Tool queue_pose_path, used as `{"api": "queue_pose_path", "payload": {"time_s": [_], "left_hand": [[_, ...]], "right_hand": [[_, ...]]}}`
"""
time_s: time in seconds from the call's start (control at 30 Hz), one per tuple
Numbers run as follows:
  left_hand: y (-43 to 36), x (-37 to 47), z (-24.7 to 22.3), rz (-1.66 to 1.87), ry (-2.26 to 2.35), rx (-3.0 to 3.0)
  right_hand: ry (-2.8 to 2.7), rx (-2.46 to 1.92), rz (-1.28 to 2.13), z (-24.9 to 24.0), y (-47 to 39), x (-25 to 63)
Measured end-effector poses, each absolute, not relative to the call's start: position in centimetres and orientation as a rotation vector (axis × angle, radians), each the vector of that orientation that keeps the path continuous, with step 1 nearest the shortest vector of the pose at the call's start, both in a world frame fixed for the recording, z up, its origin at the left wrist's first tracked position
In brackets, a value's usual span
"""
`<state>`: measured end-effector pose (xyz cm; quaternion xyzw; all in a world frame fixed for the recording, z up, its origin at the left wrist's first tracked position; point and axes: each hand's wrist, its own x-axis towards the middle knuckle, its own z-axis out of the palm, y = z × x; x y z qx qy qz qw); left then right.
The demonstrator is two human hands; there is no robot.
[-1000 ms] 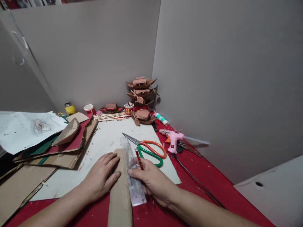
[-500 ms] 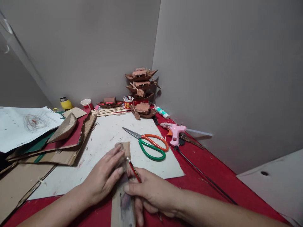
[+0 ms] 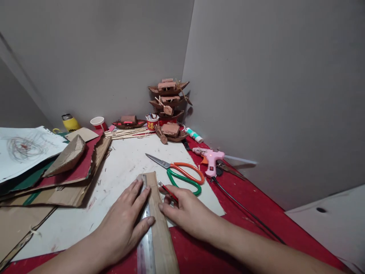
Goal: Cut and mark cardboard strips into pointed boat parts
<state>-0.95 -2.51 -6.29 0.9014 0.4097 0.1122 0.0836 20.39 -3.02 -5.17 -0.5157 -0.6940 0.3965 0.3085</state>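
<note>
A long cardboard strip (image 3: 164,236) runs from the near edge onto the white sheet. Along its left side lies a clear ruler (image 3: 146,243). My left hand (image 3: 122,220) presses on the ruler with its fingers spread, the thumb tip reaching the cardboard. My right hand (image 3: 185,213) is closed around a red pencil (image 3: 169,191), beside the strip's right edge. Just beyond that hand, scissors (image 3: 162,163) with orange and green handles rest on the white sheet (image 3: 125,160).
Stacked cardboard (image 3: 74,190) and a drawing (image 3: 25,150) lie at left. Model boats (image 3: 168,88), sticks (image 3: 128,133), a paper cup (image 3: 152,123) and a yellow bottle (image 3: 70,122) stand behind. A pink glue gun (image 3: 211,160) with its cord is at right.
My left hand has shifted onto the ruler, which now lies straighter along the strip's left. My right hand has moved up and right off the strip, still with the pencil. The view has turned slightly.
</note>
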Motion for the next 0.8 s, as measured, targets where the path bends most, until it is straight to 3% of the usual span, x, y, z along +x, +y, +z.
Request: {"api": "queue_pose_path", "payload": {"time_s": [0.6,0.8], "left_hand": [[-2.1,-0.4,-6.4,0.342,1.209,2.768],[-1.2,-1.4,-4.9,0.288,0.954,2.823]], "right_hand": [[-1.733,-1.241,1.366,-4.7,-3.0,20.1],[-1.73,-1.271,1.339,-4.8,-3.0,20.3]]}}
